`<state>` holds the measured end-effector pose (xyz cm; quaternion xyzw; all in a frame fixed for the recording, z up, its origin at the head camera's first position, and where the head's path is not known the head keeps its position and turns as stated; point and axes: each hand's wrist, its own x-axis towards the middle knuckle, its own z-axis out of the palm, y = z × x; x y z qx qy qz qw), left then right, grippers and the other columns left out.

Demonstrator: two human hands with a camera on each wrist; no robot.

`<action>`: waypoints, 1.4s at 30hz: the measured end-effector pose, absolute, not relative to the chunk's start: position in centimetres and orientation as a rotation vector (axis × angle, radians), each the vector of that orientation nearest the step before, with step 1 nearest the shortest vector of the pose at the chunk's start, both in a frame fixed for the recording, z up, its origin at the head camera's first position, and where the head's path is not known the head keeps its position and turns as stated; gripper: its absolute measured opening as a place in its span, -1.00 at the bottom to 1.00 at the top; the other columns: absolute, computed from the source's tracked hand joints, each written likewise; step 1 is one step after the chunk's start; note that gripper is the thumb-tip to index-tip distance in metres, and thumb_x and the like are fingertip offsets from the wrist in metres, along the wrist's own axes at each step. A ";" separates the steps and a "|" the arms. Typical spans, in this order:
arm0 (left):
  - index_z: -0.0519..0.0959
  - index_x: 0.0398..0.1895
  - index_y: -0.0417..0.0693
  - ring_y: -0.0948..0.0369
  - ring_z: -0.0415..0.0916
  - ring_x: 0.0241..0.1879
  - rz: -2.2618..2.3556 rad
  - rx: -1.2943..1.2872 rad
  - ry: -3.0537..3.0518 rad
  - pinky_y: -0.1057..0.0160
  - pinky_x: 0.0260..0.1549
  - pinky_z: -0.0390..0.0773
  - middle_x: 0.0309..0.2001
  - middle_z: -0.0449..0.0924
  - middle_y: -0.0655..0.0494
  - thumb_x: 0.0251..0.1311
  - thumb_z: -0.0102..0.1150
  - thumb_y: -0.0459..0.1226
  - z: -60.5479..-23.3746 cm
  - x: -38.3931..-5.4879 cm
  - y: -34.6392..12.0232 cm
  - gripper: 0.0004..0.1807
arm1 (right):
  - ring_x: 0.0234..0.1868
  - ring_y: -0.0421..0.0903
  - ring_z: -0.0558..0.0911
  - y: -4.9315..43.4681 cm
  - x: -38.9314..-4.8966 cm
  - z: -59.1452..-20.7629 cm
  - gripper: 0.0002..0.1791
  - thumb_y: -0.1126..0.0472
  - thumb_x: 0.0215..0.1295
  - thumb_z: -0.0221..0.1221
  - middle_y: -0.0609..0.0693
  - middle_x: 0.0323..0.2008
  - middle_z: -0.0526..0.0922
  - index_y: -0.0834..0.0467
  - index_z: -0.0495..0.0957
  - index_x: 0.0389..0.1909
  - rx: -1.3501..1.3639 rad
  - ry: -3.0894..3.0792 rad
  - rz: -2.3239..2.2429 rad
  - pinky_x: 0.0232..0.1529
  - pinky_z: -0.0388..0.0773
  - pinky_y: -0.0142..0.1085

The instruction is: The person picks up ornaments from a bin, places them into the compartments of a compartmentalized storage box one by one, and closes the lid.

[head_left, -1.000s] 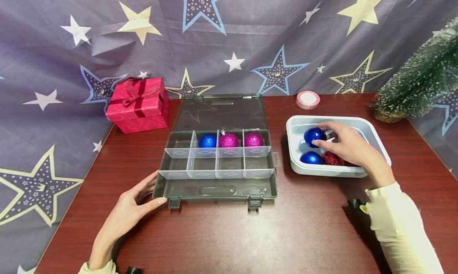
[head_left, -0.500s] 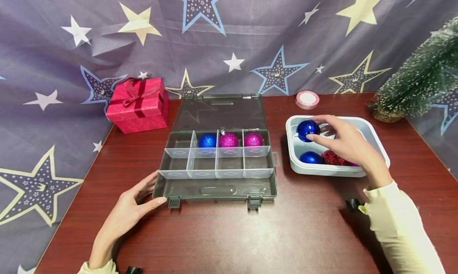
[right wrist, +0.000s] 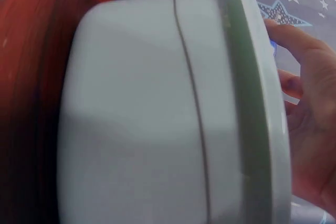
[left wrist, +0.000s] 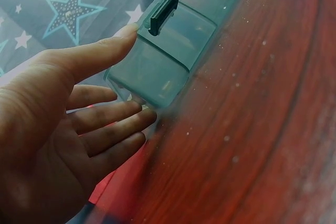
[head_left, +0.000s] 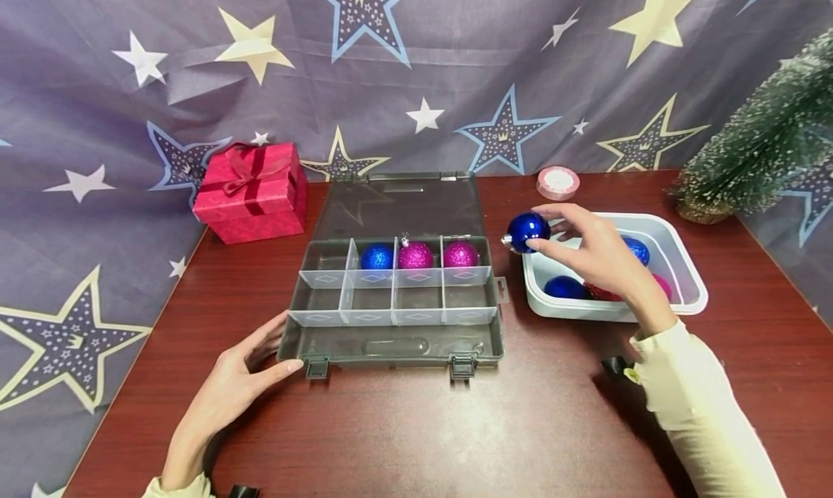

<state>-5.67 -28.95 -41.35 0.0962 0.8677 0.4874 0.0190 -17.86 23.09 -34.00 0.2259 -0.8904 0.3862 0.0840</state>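
My right hand (head_left: 588,249) pinches a shiny dark blue Christmas ball (head_left: 528,232) between thumb and fingers, its silver cap pointing left. It hangs over the left rim of the white tub (head_left: 693,267). My left hand (head_left: 231,379) lies at the front left corner of a grey divided box (head_left: 393,346), whose lid is laid back. In the left wrist view, my left hand's fingers (left wrist: 113,129) are loosely extended beside the box end. Back compartments hold a glittery blue ball (head_left: 377,256) and two glittery magenta balls (head_left: 415,255). The tub's wall (right wrist: 136,103) fills much of the right wrist view.
Inside the tub lie another blue ball (head_left: 565,288), a glittery blue one (head_left: 638,251), and red and magenta ones partly hidden by my right arm. A red gift box (head_left: 254,194), a pink ribbon roll (head_left: 557,183) and a small frosted tree (head_left: 761,144) stand along the back.
My right hand has carried the dark blue ball left and upward, from inside the tub to over its left rim. My left hand and the grey box have stayed put.
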 end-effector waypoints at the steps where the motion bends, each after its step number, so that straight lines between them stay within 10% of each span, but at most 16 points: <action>1: 0.31 0.58 0.01 0.37 0.56 0.16 1.513 0.298 2.693 0.54 0.08 0.48 0.24 0.59 -0.10 0.32 0.42 -0.26 -41.4 -5.7 -29.0 -0.21 | 0.01 0.06 0.65 22.8 -18.0 -34.0 -0.49 0.17 0.37 0.38 0.14 0.13 0.66 0.21 0.56 0.29 0.687 -2.657 1.152 0.00 0.49 -0.43; 10: 0.31 0.58 0.02 0.39 0.55 0.16 1.504 0.292 2.694 0.54 0.08 0.48 0.25 0.58 -0.11 0.32 0.42 -0.25 -41.3 -5.7 -29.0 -0.20 | 0.05 0.07 0.65 20.3 -19.2 -34.3 -0.46 0.13 0.35 0.39 0.09 0.17 0.64 0.20 0.56 0.29 0.750 -2.665 1.174 0.12 0.56 0.02; 42: 0.30 0.59 0.04 0.37 0.56 0.15 1.490 0.303 2.698 0.54 0.06 0.48 0.25 0.58 -0.10 0.31 0.43 -0.26 -41.3 -5.9 -29.1 -0.19 | 0.02 0.02 0.68 11.8 -22.0 -33.1 -0.46 0.17 0.31 0.44 0.11 0.11 0.66 0.22 0.57 0.26 1.047 -2.637 1.324 0.08 0.65 -0.10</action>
